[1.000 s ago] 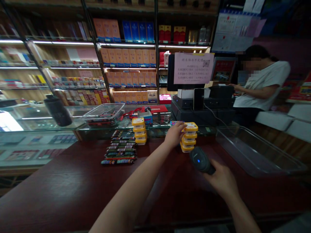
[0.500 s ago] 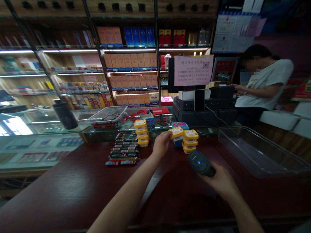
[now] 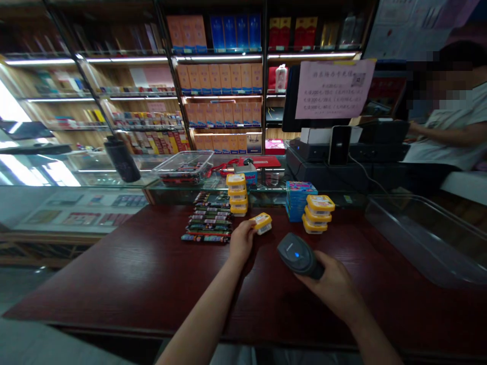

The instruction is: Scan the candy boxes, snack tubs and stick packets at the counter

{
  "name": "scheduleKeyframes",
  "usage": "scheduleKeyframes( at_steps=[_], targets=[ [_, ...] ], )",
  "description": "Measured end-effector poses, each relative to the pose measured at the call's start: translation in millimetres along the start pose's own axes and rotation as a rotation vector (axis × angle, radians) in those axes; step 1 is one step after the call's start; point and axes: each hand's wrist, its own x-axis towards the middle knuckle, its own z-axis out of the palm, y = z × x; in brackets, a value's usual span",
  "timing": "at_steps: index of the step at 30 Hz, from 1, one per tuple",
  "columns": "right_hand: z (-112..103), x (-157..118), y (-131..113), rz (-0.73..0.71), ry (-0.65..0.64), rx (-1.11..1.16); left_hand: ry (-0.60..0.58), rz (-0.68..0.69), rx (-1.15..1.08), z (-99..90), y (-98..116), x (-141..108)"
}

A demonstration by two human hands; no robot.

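My left hand (image 3: 242, 241) pinches a small yellow-lidded plastic tub (image 3: 262, 223), tilted so its barcode side faces me. In my right hand (image 3: 335, 281) is a dark barcode scanner (image 3: 299, 254) with a blue light on top, its head pointing toward the tub. A stack of similar yellow-lidded tubs (image 3: 238, 195) stands behind my left hand. To the right, another stack of tubs (image 3: 318, 215) leans slightly beside a pile of blue boxes (image 3: 300, 200). Several dark, slim packets (image 3: 208, 220) lie in a row left of my left hand.
A clear empty plastic bin (image 3: 429, 243) sits at the right of the dark wooden counter (image 3: 125, 274). Behind are a clear tray of packets (image 3: 182, 167), a black bottle (image 3: 122, 158), a phone (image 3: 340, 144) and a monitor with a pink sign (image 3: 331, 88). A person (image 3: 452, 116) stands at the far right.
My left hand has brought the tub leftward and nearer, away from the right stack and blue boxes. The scanner has shifted left toward it. The view has turned slightly left and down.
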Motion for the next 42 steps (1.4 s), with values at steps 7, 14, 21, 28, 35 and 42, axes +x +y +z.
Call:
scheduleKeyframes(
  at_steps=[7, 14, 21, 28, 35, 42],
  targets=[
    [9.0, 7.4, 1.3, 0.035, -0.010, 0.002, -0.026, -0.069, 0.061, 2.8, 3.1, 0.8],
    [4.9, 8.0, -10.7, 0.049, -0.035, -0.241, -0.054, -0.049, 0.057, -2.8, 11.7, 1.0],
    [12.2, 29.4, 6.8, -0.025, 0.068, -0.693, -0.028, -0.014, 0.089, -8.4, 3.3, -0.1],
    [20.6, 30.3, 35.8, -0.129, 0.141, -0.748, 0.043, -0.071, 0.196, -14.2, -9.0, -2.1],
    [19.0, 25.7, 42.6, -0.102, 0.141, -0.707, 0.001, -0.090, 0.211, -8.7, -6.2, 0.9],
    [19.4, 28.5, 44.2, -0.096, 0.114, -0.653, -0.198, -0.095, 0.594, -7.2, 23.0, 23.7]
  ],
)
